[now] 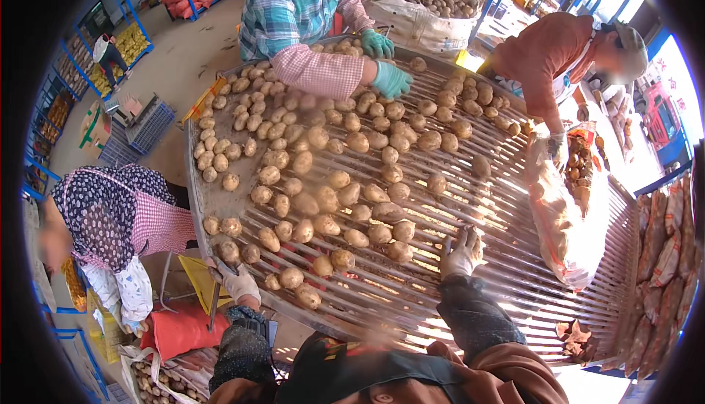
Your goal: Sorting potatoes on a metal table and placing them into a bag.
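Many potatoes (325, 225) lie spread over a slatted metal sorting table (358, 283), thickest on its far left part. My left hand (237, 283), in a pale work glove, rests at the table's near left rim, close to a few potatoes. My right hand (462, 252), in a dirty white glove, is over the slats right of the potatoes, its fingers pointing away from me. Whether a small thing lies under its fingers cannot be told.
A co-worker's teal-gloved hands (391, 79) are among potatoes at the far edge. Another co-worker's hand (558, 150) holds an open mesh sack of potatoes (567, 211) on the right. A co-worker in an apron (160, 227) bends at the left. Folded sacks (663, 272) hang at far right.
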Demonstrator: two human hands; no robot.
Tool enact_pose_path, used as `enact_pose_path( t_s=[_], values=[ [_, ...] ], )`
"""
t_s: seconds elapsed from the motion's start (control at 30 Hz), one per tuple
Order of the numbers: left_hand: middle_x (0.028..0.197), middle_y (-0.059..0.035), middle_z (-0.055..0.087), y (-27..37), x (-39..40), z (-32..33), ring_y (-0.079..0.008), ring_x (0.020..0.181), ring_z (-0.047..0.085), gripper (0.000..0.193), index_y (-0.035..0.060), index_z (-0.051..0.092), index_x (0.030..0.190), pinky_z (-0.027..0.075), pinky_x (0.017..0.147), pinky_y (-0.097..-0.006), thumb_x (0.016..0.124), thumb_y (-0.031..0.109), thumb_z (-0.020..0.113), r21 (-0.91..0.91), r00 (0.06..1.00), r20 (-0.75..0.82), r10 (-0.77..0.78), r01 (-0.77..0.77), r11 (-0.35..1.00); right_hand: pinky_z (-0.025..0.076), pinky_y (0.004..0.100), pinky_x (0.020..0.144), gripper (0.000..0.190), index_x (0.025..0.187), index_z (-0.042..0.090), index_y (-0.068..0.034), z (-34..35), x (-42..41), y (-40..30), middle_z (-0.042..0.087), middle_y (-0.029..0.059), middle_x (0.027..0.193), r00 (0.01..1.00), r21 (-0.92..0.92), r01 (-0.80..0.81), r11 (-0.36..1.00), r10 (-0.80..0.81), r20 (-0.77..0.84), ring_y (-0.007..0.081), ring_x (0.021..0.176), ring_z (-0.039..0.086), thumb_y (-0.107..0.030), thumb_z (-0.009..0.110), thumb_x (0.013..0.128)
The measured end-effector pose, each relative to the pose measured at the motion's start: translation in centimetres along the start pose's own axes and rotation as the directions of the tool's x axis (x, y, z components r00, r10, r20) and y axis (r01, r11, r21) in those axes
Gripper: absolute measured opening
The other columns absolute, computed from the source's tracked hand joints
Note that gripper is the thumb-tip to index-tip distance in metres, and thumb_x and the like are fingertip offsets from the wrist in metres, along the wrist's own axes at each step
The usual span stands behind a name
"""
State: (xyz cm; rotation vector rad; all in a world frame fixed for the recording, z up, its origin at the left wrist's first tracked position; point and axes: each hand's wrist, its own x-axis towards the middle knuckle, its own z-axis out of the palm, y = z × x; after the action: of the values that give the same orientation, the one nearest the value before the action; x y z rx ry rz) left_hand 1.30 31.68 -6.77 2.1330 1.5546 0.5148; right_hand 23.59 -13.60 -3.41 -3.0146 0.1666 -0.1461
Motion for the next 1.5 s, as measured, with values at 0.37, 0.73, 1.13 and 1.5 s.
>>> enact_pose_path(
  t_s=[0.37, 0.73, 1.13, 1.5],
  values=[
    [0.157, -0.0288, 0.019, 0.2, -0.1, 0.1, -0.0416, 0.146, 0.021, 0.073, 0.0056, 0.025, 0.154, 0.024, 0.119, -0.044, 0.091, 0.012, 0.062, 0.065, 0.999, 0.026, -0.047, 0.046, 0.997, 0.028, 0.0523, 0.111, 0.057, 0.142, 0.046, -0.006, -0.1, 0.0, 0.1, 0.039, 0.015, 0.148, 0.997, 0.005, 0.055, 0.998, -0.054, -0.055, 0.0374, 0.138, 0.034, -0.039, 0.052, 0.096],
    [0.158, -0.027, 0.016, 0.6, -0.1, -0.1, -0.0413, 0.143, 0.03, 0.073, 0.0123, 0.024, 0.155, 0.033, 0.114, -0.0433, 0.091, 0.005, 0.059, 0.109, 0.997, 0.032, -0.067, 0.063, 0.992, 0.028, 0.0516, 0.111, 0.056, 0.141, 0.048, -0.007, 0.1, 0.1, 0.1, 0.039, 0.0134, 0.148, 0.998, 0.019, 0.039, 0.999, -0.038, -0.048, 0.0357, 0.138, 0.035, -0.039, 0.053, 0.095],
    [0.157, -0.0286, 0.019, 0.2, 0.3, 0.1, -0.042, 0.143, 0.029, 0.072, 0.0125, 0.026, 0.154, 0.031, 0.115, -0.0435, 0.091, 0.005, 0.059, 0.046, 0.982, 0.106, -0.153, 0.149, 0.988, 0.032, 0.0518, 0.107, 0.05, 0.133, 0.054, -0.005, -0.1, 0.0, -0.1, 0.044, 0.0116, 0.142, 0.988, 0.001, 0.071, 0.998, -0.07, -0.135, 0.0355, 0.134, 0.039, -0.036, 0.057, 0.093],
    [0.157, -0.0273, 0.024, 0.2, -0.1, 0.2, -0.0402, 0.145, 0.025, 0.074, 0.0044, 0.023, 0.154, 0.027, 0.118, -0.0418, 0.089, 0.005, 0.06, 0.132, 0.998, 0.04, -0.048, 0.043, 0.99, 0.029, 0.0516, 0.11, 0.052, 0.135, 0.052, -0.004, 0.7, 0.0, 0.4, 0.043, 0.0169, 0.145, 0.989, 0.023, 0.085, 0.996, -0.081, -0.127, 0.0381, 0.136, 0.038, -0.039, 0.053, 0.096]
  ],
)
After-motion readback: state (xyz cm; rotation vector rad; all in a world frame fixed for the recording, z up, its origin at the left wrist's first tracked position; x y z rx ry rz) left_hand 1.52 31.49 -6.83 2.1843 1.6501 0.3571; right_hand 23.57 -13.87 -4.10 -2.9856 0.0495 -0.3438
